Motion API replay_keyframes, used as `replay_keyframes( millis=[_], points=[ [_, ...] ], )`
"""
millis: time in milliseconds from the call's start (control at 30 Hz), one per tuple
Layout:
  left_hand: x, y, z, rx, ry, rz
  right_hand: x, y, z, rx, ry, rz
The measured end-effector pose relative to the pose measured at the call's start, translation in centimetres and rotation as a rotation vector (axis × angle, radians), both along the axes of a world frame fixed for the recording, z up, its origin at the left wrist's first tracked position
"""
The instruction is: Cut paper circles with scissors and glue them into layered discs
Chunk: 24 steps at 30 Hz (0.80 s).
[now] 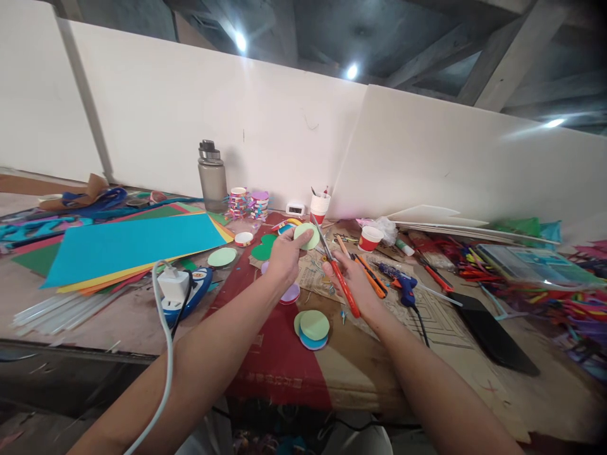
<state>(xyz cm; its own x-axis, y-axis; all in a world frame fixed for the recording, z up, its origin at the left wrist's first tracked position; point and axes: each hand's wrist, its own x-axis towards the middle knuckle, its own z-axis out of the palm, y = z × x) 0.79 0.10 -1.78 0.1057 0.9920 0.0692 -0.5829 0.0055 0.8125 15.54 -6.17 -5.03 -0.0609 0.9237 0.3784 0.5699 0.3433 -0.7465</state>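
Observation:
My left hand (284, 256) holds a light green paper circle (307, 236) up above the table by its edge. My right hand (353, 281) grips red-handled scissors (339, 272), whose blades point up toward the circle's right side. Below the hands, a small stack of cut circles (313, 328), light green over blue, lies on the cardboard. Another pale green circle (222, 256) and a dark green shape (262, 248) lie further left.
Large coloured paper sheets (128, 243) cover the left table. A white power adapter (173, 284) with cable, a grey bottle (212, 177), paper cups (369, 238), a blue glue gun (402, 284), orange cutters (372, 278) and a black phone (490, 332) lie around.

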Motion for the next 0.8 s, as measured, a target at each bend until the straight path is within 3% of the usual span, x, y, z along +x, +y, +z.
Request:
replay_keyframes(
  millis=[333,800],
  points=[
    [-0.29,0.14,0.19,0.035,0.007,-0.044,-0.05,-0.08,0.27,-0.065,0.054,0.023],
    [-0.02,-0.17,-0.03,0.042,0.048,-0.063,-0.36,-0.06,0.29,0.014,0.054,0.028]
  ],
)
